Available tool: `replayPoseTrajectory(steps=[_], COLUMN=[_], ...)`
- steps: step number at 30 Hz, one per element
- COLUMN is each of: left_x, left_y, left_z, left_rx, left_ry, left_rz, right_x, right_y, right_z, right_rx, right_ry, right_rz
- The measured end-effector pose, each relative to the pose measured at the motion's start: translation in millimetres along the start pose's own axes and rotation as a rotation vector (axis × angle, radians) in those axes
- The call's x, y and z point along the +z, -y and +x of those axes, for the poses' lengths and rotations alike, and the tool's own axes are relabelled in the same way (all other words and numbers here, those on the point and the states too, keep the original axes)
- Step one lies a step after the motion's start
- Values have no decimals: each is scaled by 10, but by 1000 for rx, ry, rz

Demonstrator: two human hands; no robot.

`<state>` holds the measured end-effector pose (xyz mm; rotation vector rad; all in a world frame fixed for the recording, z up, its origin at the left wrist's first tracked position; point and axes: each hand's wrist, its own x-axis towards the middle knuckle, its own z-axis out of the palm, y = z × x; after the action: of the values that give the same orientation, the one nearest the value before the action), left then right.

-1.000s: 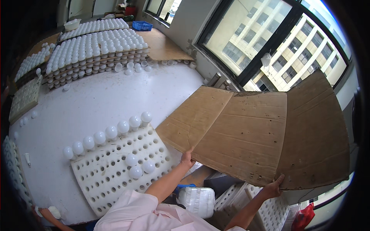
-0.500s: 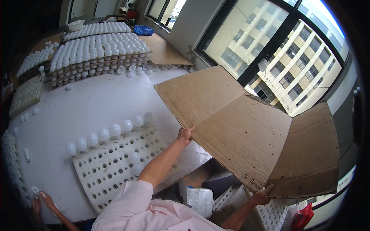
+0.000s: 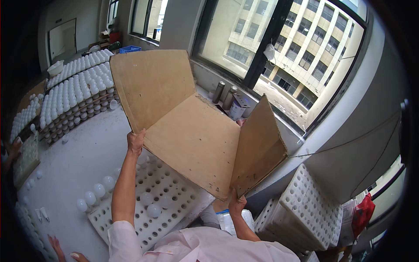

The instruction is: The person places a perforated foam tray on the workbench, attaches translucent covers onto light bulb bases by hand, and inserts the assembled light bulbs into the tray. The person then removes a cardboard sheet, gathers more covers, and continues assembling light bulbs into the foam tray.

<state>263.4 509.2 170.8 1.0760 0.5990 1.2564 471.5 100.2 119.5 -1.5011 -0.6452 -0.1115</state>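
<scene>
You have a brown, creased cardboard sheet of three panels (image 3: pixel 196 144) directly ahead of your fingers, raised above the surface (image 3: pixel 78 163). Your left hand (image 3: pixel 136 142) pinches its near edge by the left fold; your right hand (image 3: pixel 237 205) pinches the same edge by the right fold, so neither hand is nearer. The sheet's long axis slants from beyond your left fingers, down and rightward to your right fingers. Both end panels are bent up from the middle one. Below and between your hands, partly behind your left forearm, lies a white rectangular tray of round holes (image 3: pixel 104 230) bearing round white bulbs (image 3: pixel 153 210). Right of your right fingers leans a white, hole-punched board (image 3: pixel 307 205).
</scene>
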Motion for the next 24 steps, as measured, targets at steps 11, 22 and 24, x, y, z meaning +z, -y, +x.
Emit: replayPoseTrajectory(steps=[11, 22, 24], left_x=[-273, -93, 70], left_y=[419, 87, 24], left_z=[189, 637, 745], left_rx=[10, 14, 2], left_ry=[-135, 9, 51], left_rz=[346, 442, 475], right_x=[-375, -1790, -1899], right_y=[-43, -577, -1121], right_z=[247, 1355, 1431], right_rx=[250, 960, 1167], right_ry=[257, 478, 703], right_rz=[245, 960, 1048])
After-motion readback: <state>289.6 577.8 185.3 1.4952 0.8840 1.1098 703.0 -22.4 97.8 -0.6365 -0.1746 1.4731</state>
